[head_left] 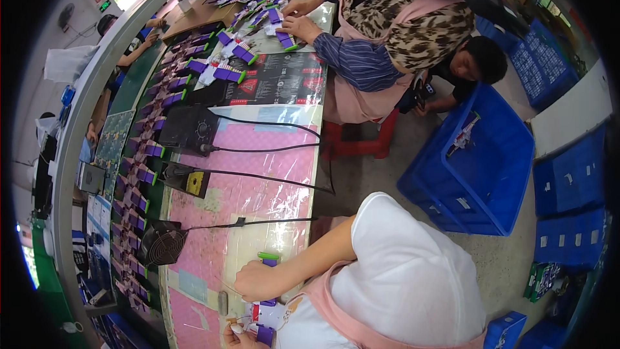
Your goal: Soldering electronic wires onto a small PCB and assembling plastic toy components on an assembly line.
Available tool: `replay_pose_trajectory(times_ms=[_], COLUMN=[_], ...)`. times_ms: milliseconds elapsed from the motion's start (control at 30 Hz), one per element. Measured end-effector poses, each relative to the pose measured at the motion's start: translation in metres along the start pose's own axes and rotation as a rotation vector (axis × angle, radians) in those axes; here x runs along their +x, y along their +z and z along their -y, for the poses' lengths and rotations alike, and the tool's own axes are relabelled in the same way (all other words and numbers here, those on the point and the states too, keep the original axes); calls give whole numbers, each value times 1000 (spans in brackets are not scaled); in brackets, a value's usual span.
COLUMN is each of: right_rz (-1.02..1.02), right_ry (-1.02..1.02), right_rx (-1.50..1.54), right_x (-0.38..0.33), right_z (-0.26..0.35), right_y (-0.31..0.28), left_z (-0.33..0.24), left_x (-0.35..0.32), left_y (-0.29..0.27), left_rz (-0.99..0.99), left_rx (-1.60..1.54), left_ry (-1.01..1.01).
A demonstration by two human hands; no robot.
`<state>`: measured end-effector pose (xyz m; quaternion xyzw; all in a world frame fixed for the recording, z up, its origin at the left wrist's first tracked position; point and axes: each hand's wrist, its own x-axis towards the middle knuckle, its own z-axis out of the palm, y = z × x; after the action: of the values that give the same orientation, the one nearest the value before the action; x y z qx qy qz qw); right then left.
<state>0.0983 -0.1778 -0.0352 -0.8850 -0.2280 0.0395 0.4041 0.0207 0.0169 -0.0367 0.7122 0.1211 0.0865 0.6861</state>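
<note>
At the lower edge, my left hand (241,339) is partly in view, its fingers pinched by a small whitish piece and thin wires. My right hand (256,281) is closed above it, at the end of my bare forearm. What it grips is too small to make out; a thin line runs out past its fingers. Under and beside my hands lies a white, red and purple toy-like assembly (266,313), with a green-tipped purple part showing beyond my right hand. My wrist hides part of it. A small grey block (223,304) lies beside the right hand.
A black fan (163,243), a yellow-sponge iron stand (194,183) and a black control box (187,127) with cables stand on the pink mat (258,168). Rows of purple assemblies (132,200) line the far side. A co-worker handles similar pieces; another person crouches by a blue bin (465,174).
</note>
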Motion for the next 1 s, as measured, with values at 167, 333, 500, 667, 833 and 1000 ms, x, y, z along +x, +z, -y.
replay_pose_trajectory(times_ms=[167, 333, 500, 667, 833, 1000], right_rz=[-25, -11, 25, 30, -193, 23], right_ry=[40, 62, 24, 95, -16, -276], right_rx=[36, 134, -9, 130, 737, 692], right_x=[8, 10, 12, 11, 8, 10], right_z=[-3, -4, 0, 0, 1, 32], right_y=[6, -8, -4, -3, -6, -16], left_z=[-45, -12, -6, -10, -21, -9], left_x=[-21, -13, -13, -21, -29, -28], left_y=[19, 3, 1, 4, 18, 17], left_rz=[36, -58, -47, -91, -134, -229], left_rx=[174, -9, -65, -91, -111, -199], left_ry=[-133, -66, -101, -99, -168, -211])
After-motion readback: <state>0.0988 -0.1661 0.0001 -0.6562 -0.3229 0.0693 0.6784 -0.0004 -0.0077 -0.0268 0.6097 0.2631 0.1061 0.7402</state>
